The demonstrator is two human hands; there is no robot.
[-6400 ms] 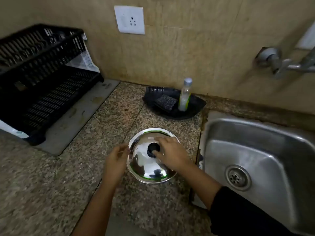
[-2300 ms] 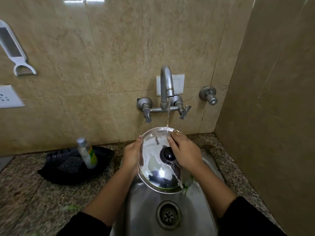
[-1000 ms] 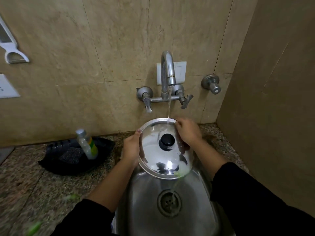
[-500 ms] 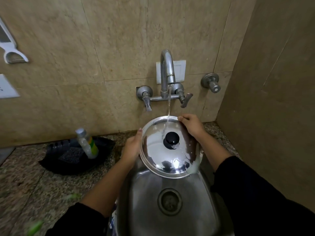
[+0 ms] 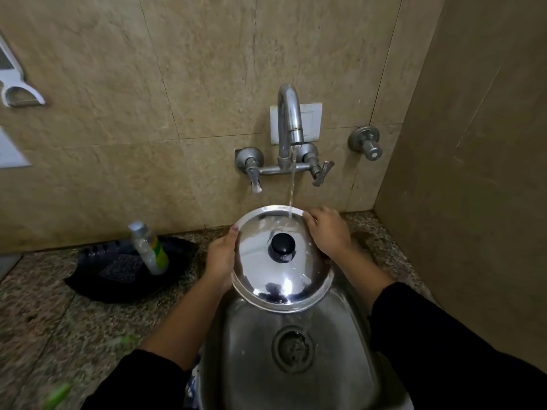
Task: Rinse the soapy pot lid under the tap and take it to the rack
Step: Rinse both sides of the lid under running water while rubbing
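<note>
The steel pot lid (image 5: pixel 281 261) is held over the sink (image 5: pixel 254 365), with its black knob (image 5: pixel 281 247) facing up and a thin stream of water from the tap (image 5: pixel 288 125) falling on its far edge. The left hand (image 5: pixel 220 258) has its grip clamped on the left rim, and the right hand (image 5: pixel 327 232) has its grip clamped on the far right rim. A soap bottle (image 5: pixel 148 247) stands in a dark tray (image 5: pixel 97 285) on the bench (image 5: pixel 59 335), to the left of the sink.
</note>
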